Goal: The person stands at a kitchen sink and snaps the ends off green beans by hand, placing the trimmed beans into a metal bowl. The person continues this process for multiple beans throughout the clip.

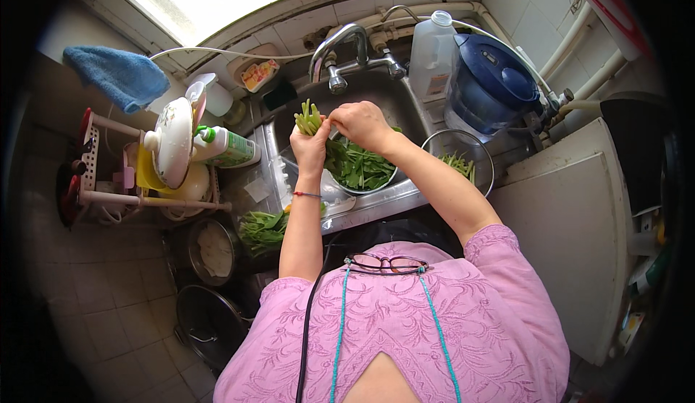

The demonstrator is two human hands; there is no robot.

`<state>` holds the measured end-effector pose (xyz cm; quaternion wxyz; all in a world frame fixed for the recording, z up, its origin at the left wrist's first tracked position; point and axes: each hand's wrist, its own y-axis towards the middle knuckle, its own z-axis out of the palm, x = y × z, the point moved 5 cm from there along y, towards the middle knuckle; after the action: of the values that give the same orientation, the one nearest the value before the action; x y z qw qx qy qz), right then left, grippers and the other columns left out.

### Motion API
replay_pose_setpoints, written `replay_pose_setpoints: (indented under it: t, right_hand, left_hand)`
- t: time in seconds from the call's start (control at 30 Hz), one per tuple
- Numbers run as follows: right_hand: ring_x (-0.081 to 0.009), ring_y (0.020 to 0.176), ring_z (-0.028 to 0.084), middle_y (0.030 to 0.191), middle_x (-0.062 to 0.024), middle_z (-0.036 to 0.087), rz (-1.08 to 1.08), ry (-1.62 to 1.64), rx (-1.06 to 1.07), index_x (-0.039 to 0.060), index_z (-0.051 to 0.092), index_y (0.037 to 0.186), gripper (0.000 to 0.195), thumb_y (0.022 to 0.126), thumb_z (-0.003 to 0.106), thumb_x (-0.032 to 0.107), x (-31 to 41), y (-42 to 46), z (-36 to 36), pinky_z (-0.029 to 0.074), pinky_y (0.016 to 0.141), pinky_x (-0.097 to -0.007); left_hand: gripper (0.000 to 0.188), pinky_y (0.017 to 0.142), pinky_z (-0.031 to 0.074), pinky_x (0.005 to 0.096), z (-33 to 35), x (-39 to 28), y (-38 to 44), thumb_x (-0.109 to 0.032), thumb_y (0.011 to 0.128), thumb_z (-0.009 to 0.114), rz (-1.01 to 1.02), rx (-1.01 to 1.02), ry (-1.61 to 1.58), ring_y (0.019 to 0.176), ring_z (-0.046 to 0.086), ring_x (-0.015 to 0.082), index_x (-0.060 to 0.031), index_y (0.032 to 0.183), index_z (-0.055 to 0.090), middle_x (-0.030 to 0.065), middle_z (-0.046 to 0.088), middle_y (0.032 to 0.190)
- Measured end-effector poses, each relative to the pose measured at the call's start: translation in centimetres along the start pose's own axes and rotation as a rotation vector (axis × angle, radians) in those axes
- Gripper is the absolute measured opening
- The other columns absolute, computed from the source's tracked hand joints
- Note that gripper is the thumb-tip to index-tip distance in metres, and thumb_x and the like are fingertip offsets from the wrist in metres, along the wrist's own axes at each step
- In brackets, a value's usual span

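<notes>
A bunch of leafy greens (308, 119) is held in my left hand (311, 145), its cut stems pointing up and its leaves hanging below. My right hand (361, 123) meets it at the thumb, fingertips pinched together at the bunch's side; whether a stem is between them is too small to tell. Beneath both hands, a round bowl of loose green leaves (362, 168) sits in the steel sink (402, 99). Stem pieces (459, 165) lie in a round, thin-rimmed container to the right. More leafy greens (264, 229) rest at the left, beside my left forearm.
Behind the sink stands a chrome faucet (353, 36). A plastic jug (431, 61) and a blue water filter pitcher (491, 88) are at the right. On the left are a dish rack (117, 199), a green-labelled bottle (233, 147), a white lid (172, 142) and a metal pot (209, 316).
</notes>
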<state>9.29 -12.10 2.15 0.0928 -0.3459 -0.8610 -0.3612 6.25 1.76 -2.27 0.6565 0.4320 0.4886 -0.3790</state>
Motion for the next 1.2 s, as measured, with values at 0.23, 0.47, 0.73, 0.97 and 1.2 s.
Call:
replay_pose_setpoints:
  t: [0.23, 0.47, 0.73, 0.97, 1.2]
  right_hand:
    - [-0.0320, 0.082, 0.064, 0.083, -0.0132, 0.067, 0.287, 0.172, -0.030, 0.0064, 0.068, 0.083, 0.016, 0.081, 0.059, 0.019, -0.5, -0.6, 0.9, 0.051, 0.070, -0.0418]
    - [-0.0295, 0.089, 0.066, 0.092, -0.0154, 0.068, 0.566, 0.502, 0.022, 0.0032, 0.069, 0.095, 0.022, 0.087, 0.058, 0.020, -5.6, -1.1, 3.3, 0.050, 0.078, -0.0378]
    - [-0.0175, 0.102, 0.061, 0.106, -0.0097, 0.067, 0.424, 0.773, 0.391, 0.0010, 0.061, 0.118, 0.031, 0.093, 0.052, 0.017, -4.3, -1.6, 5.3, 0.045, 0.091, -0.0301]
    - [-0.0236, 0.097, 0.063, 0.099, -0.0075, 0.069, 0.409, 0.517, 0.503, 0.0113, 0.066, 0.105, 0.032, 0.093, 0.046, 0.032, -2.0, -0.8, 4.3, 0.043, 0.088, -0.0373]
    - [-0.0235, 0.099, 0.061, 0.097, -0.0054, 0.068, 0.245, -0.051, 0.518, 0.0109, 0.067, 0.089, 0.019, 0.085, 0.051, 0.021, -0.1, -0.3, 2.2, 0.039, 0.084, -0.0441]
  left_hand:
    - [0.016, 0.064, 0.048, 0.0221, 0.5, -0.5, -0.6, -0.003, 0.080, 0.073, 0.097, -0.072, 0.070, 0.073, 0.058, 0.0065, 0.0000, 0.093, 0.065, 0.0009, 0.065, 0.084]
    - [0.017, 0.069, 0.047, 0.0215, -0.5, -1.0, -0.7, -0.005, 0.080, 0.074, -0.092, 0.066, -0.046, 0.074, 0.059, 0.0082, -0.0023, 0.095, 0.066, 0.0002, 0.065, 0.085]
    - [0.018, 0.070, 0.048, 0.0220, -2.9, -1.5, -0.2, -0.003, 0.080, 0.073, -0.205, 0.098, -0.010, 0.076, 0.061, 0.0090, -0.0017, 0.097, 0.065, 0.0016, 0.066, 0.086]
    - [0.015, 0.069, 0.049, 0.0225, -1.7, -2.0, -0.7, -0.002, 0.081, 0.072, -0.058, 0.132, 0.031, 0.076, 0.061, 0.0085, -0.0012, 0.095, 0.065, 0.0023, 0.066, 0.086]
    - [0.015, 0.072, 0.047, 0.0213, -0.5, -2.5, -1.0, -0.003, 0.082, 0.071, 0.092, 0.167, 0.223, 0.078, 0.059, 0.0065, -0.0006, 0.096, 0.067, 0.0008, 0.067, 0.088]
